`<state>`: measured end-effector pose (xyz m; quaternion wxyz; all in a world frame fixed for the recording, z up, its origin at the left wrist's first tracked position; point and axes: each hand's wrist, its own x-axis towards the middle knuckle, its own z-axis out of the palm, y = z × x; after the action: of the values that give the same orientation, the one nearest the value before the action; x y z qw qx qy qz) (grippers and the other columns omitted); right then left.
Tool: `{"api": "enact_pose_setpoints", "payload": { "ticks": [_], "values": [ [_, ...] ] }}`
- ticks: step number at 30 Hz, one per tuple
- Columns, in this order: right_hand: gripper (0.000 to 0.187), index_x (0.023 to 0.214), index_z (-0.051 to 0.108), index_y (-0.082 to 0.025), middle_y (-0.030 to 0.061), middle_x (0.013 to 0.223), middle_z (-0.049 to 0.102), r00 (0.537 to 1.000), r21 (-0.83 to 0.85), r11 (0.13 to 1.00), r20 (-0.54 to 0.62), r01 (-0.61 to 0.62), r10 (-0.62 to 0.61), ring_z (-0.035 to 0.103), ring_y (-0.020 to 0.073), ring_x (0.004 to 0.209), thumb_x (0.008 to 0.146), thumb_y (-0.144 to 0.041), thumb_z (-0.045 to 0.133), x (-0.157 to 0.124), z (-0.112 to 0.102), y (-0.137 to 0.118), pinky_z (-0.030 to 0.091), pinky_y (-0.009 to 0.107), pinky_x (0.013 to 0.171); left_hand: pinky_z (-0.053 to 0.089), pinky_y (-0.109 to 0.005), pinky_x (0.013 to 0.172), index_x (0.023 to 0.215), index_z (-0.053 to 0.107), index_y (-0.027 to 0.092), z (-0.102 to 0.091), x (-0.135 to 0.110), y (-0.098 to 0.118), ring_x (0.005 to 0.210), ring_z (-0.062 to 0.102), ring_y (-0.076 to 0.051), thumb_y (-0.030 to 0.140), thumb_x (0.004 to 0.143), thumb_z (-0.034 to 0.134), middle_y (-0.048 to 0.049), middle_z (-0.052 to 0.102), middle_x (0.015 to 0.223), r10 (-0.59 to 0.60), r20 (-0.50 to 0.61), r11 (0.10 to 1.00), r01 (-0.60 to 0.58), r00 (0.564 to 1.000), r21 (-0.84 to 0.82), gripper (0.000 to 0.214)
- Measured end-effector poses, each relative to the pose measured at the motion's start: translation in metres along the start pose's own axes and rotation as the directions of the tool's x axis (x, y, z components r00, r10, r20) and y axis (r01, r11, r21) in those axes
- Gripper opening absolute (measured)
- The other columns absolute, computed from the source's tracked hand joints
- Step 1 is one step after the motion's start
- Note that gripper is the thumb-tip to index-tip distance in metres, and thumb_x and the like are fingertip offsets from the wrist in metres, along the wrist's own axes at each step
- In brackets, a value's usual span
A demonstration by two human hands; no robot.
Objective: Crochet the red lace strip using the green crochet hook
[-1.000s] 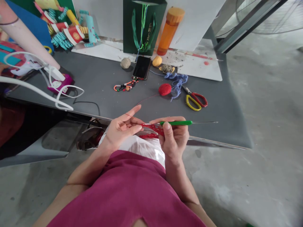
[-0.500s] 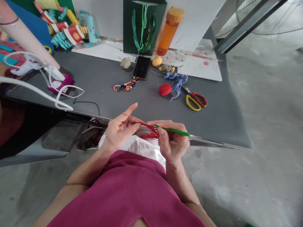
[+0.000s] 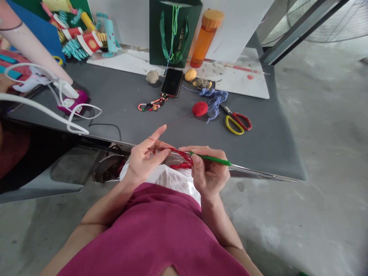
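A slim crochet hook (image 3: 212, 158) with a smooth green handle is clamped between the thumb and fingers of the right hand (image 3: 208, 172), now tilted down to the right where a second ago it lay nearly level. The left hand (image 3: 146, 161) pinches the lacy red crocheted piece (image 3: 181, 158) above a white cloth (image 3: 169, 178), its index finger raised. Thin red yarn (image 3: 181, 120) runs from there to a round red yarn ball (image 3: 199, 109) on the grey bench (image 3: 253, 153), beside yellow-and-red scissors (image 3: 243, 120).
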<state>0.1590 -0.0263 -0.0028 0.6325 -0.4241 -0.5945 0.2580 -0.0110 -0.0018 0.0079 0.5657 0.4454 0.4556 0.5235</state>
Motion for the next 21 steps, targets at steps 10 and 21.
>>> {"api": "enact_pose_setpoints", "payload": {
  "ticks": [10,21],
  "values": [
    [0.002,0.102,0.070,-0.028,0.0026,0.095,0.088,0.991,0.107,0.986,-0.037,-0.127,0.132,0.085,0.0213,0.084,0.100,-0.029,0.070,0.001,0.006,-0.003,0.069,0.034,0.065,0.056,-0.026,0.072,0.132,0.078,0.025,0.001,0.002,-0.002,0.074,0.069,-0.013,0.043,0.083,0.089,-0.0014,0.078,0.081,-0.044,0.019,0.989,0.046,0.999,-0.137,0.053],
    [0.023,0.091,0.065,-0.025,-0.0018,0.079,0.084,0.916,0.293,0.879,-0.028,-0.376,0.401,0.036,0.0029,0.027,0.096,-0.045,0.075,0.009,0.010,-0.007,0.031,0.020,0.027,0.056,-0.023,0.070,0.139,0.074,0.025,0.002,0.006,-0.003,0.071,0.064,-0.010,0.027,0.074,0.093,0.0023,0.073,0.082,-0.125,0.114,0.971,0.145,0.986,-0.188,0.068]
  ]
}}
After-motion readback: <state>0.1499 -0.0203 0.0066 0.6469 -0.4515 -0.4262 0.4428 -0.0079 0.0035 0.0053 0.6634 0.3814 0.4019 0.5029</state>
